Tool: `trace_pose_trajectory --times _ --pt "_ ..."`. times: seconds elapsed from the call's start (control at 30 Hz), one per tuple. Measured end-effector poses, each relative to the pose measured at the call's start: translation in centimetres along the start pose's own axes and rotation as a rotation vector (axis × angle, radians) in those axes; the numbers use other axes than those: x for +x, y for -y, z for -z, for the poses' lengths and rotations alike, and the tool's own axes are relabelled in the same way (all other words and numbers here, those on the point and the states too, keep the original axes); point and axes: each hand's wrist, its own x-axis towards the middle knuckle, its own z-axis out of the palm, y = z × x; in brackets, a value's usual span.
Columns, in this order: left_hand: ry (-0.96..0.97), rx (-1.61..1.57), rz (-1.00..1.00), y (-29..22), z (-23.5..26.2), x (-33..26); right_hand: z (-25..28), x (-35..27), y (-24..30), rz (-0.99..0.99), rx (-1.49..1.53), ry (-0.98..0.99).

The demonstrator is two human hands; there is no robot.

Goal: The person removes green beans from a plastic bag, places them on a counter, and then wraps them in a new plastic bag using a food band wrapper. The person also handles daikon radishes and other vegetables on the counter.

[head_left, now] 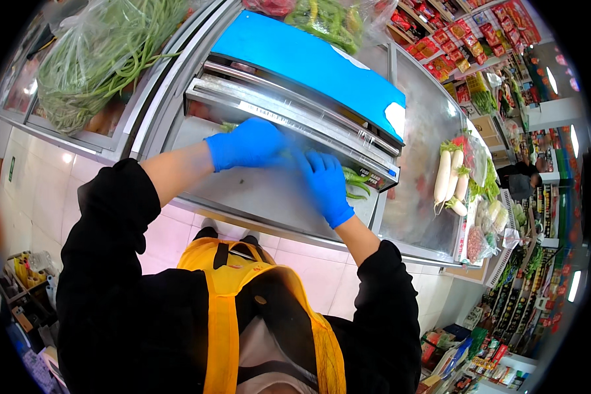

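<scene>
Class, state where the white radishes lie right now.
In the head view, the radishes lie on the steel counter, right of the wrapping machine and the right hand.

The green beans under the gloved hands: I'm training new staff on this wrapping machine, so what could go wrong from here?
1. Both the left hand and right hand sit close under the machine's metal bar; a glove could catch there.
2. Some green beans stick out past the right hand and might slide loose.
3. The big bag of beans leans near the counter edge and may tip.
</scene>
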Motion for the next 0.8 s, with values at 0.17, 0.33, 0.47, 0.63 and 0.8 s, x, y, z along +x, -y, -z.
trace_pose_trajectory --times 0.17,0.33,0.47,0.63,0.8 --pt "-0.504 0.505 -0.043 -2.6 -0.2 -2.5 0.4 0.5 -1.1 -0.1 0.277 0.044" --pt "-0.332 0.314 -0.03 -0.4 -0.7 -1.4 2.1 1.3 -1.6 -0.062 0.322 0.009" --pt "-0.305 0.066 -0.017 -0.7 0.6 -2.0 2.0 1.3 -1.6 -0.057 0.237 0.042" --pt "-0.567 -0.518 0.381 -6.0 -0.1 -5.6 2.2 1.2 -3.4 -0.118 0.407 0.12" --pt "-0.659 -1.959 0.37 -7.3 -6.8 -0.4 4.0 2.6 -3.7 -0.171 0.52 0.29"
